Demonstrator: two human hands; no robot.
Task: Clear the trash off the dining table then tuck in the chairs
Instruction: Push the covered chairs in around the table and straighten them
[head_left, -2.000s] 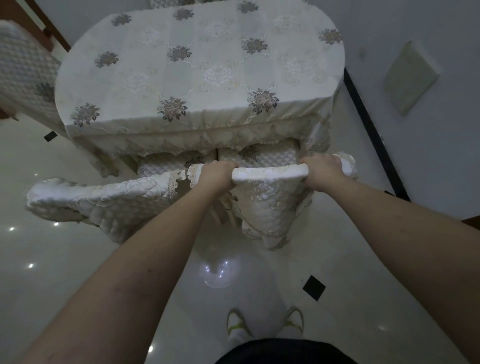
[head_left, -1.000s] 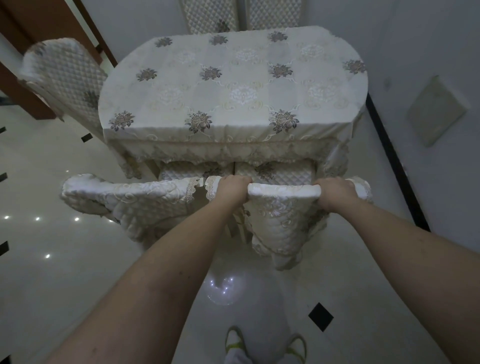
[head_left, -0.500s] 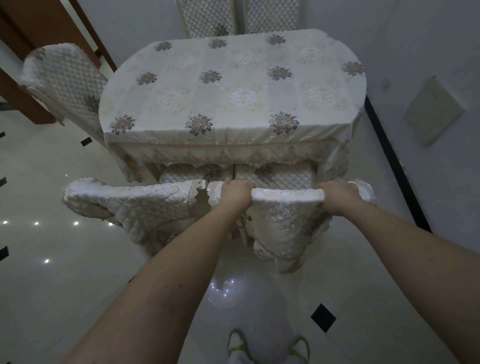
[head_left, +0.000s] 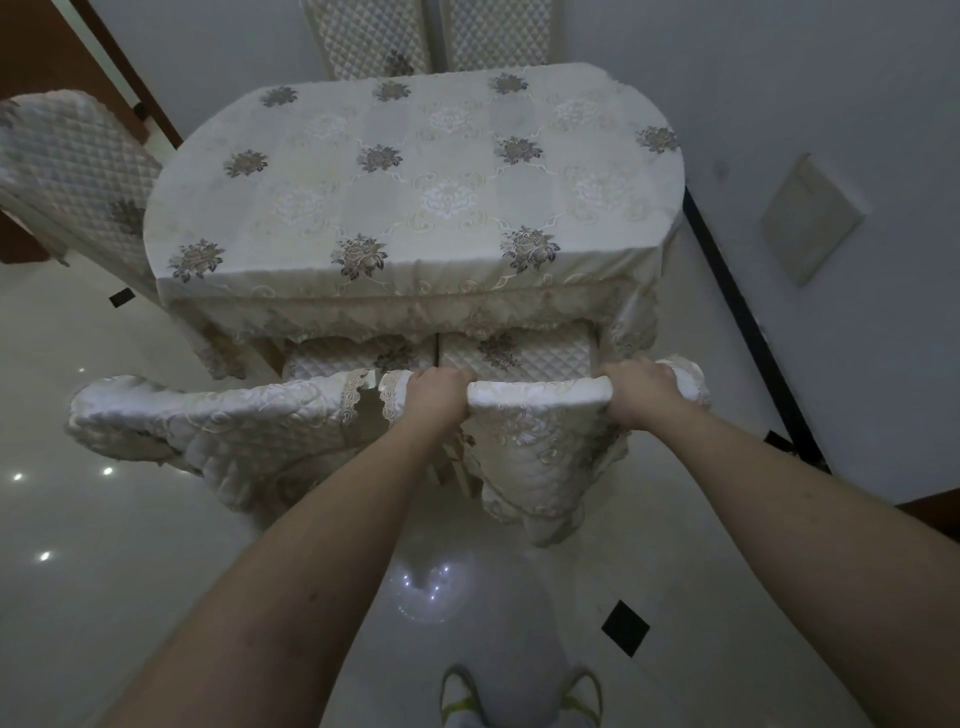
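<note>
Both hands are clamped on the top rail of the right-hand chair. Your left hand is curled over the rail near its left end, your right hand is curled over it near the right end. Knuckles face you; fingertips are hidden over the far side of the rail.

The chair's quilted seat is already partly under the tablecloth's lace hem. My read: you're at the end of the push on this one.

To do it well:
- Push level and straight, with equal load on both hands, so the chair doesn't yaw into its neighbour.
- Watch the loose chair cover. It's padded and probably slips on the rail, so grip the frame through it, not just the fabric.
- Keep the hem from bunching on the seat.
- Stop when the backrest is just beside the worktop edge.

Second chair sits immediately left, seat also partly under the hem, and its back reads slightly angled. It may want a nudge next.

Worktop shows only the floral cloth and no trash that I can see, so the clearing part looks done. Another chair stands at the left end, and two chair backs are at the far side against the wall.

Glossy tile floor, so the legs should slide easily; don't overshoot.
</note>
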